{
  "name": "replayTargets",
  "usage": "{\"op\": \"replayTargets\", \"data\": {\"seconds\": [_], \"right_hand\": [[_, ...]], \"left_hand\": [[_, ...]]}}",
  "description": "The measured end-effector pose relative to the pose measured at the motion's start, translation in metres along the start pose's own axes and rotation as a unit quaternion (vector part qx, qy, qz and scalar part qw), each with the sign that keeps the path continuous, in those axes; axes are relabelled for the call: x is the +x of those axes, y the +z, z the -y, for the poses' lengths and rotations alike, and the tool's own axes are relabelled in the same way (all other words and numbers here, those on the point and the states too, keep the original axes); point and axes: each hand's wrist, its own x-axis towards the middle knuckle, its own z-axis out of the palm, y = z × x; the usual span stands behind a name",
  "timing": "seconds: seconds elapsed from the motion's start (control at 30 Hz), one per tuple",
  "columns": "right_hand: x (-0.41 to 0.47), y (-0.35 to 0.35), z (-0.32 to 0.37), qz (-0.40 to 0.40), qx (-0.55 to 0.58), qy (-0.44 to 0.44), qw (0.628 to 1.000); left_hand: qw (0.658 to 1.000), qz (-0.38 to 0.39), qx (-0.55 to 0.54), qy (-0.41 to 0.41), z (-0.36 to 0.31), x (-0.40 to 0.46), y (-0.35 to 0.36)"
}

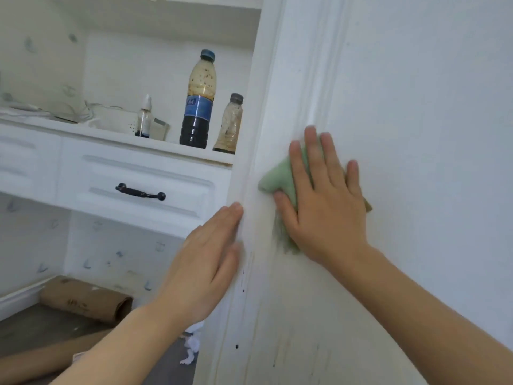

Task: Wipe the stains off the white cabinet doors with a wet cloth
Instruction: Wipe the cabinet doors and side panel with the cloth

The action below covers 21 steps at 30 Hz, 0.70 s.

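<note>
Cloth (pixel 277 179) pressed flat on cabinet door (pixel 402 107)

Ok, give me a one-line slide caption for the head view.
Right hand presses a green cloth flat on the white cabinet door; left hand rests on its edge.

Three bottles (pixel 197 101) on a shelf (pixel 177 145), drawer handle (pixel 140 192), cardboard roll (pixel 86 300) on floor.

Count: two hands (pixel 206 262) (pixel 323 201), one green cloth (pixel 277 180), three bottles (pixel 197 100) (pixel 229 123) (pixel 145 116) on the shelf, one drawer handle (pixel 140 192), two cardboard rolls (pixel 86 300) (pixel 41 359) on the floor.
</note>
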Motion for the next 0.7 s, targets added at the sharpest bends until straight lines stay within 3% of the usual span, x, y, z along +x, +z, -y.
{"op": "replayTargets", "data": {"seconds": [0.07,0.13,0.3,0.4,0.53,0.6,0.7], "right_hand": [[0.015,0.003,0.015,-0.015,0.01,0.065,0.998],[-0.002,0.015,0.037,-0.024,0.02,0.054,0.998],[-0.118,0.04,0.077,0.039,0.004,-0.076,0.996],[-0.193,0.051,0.093,0.114,-0.053,-0.205,0.971],[-0.215,0.052,0.089,0.141,-0.057,-0.291,0.945],[-0.182,0.045,0.077,0.104,-0.023,-0.275,0.956],[-0.109,0.035,0.064,0.014,0.014,-0.14,0.99]], "left_hand": [[0.999,-0.017,-0.038,-0.028,0.003,-0.007,0.004],[0.997,-0.016,-0.053,-0.059,0.012,-0.021,0.01],[0.979,0.008,-0.114,-0.171,0.035,-0.067,0.023],[0.962,0.059,-0.174,-0.204,0.04,-0.096,0.031],[0.941,0.073,-0.23,-0.238,0.037,-0.113,0.033],[0.941,0.064,-0.23,-0.238,0.038,-0.11,0.031],[0.944,0.041,-0.222,-0.239,0.04,-0.104,0.029]]}}
